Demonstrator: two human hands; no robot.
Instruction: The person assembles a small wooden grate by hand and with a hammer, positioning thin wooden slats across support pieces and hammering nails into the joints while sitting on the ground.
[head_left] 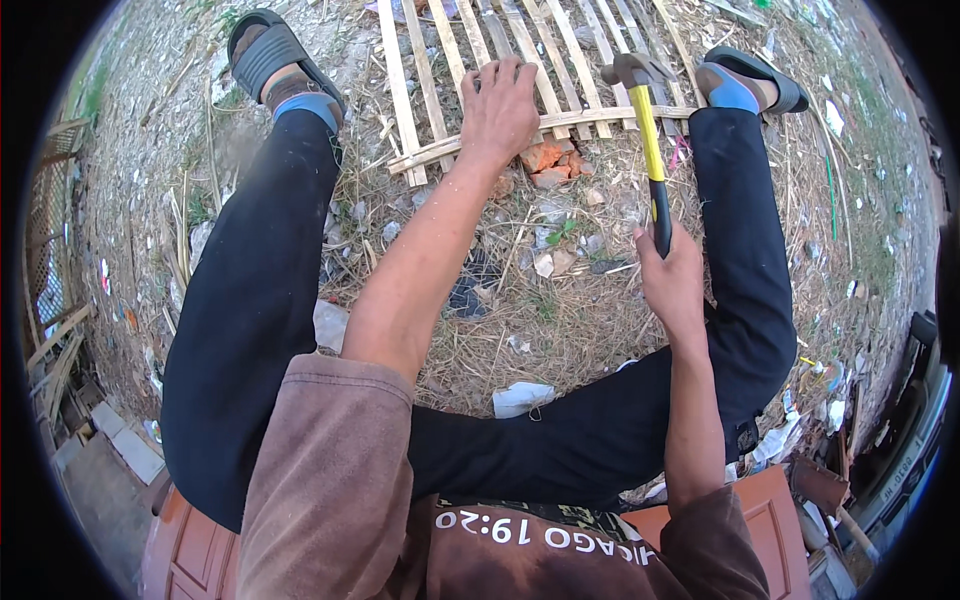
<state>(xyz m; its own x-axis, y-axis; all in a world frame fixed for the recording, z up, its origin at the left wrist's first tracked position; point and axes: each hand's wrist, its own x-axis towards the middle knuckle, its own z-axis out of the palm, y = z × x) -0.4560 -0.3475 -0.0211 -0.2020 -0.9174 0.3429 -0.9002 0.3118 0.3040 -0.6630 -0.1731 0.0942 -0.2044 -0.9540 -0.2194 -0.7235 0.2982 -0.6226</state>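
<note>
A panel of pale bamboo slats [402, 90] lies on the ground between my feet, several slats side by side over a crosswise strip [432, 152]. My left hand [500, 108] rests on the panel just above that strip, its fingers bent down over a slat and the fingertips hidden. In my right hand [670, 278] is a claw hammer [648, 135] with a yellow and black handle, gripped near the handle's end. The hammer's metal head points away from me, above the right part of the panel.
Broken orange brick [555, 163] lies under the panel's near edge. My sandalled feet flank the panel. I sit on a reddish-brown panelled board [190, 555]. Straw, stones and litter cover the ground; a vehicle [905, 470] stands at the far right, a lattice [50, 270] at left.
</note>
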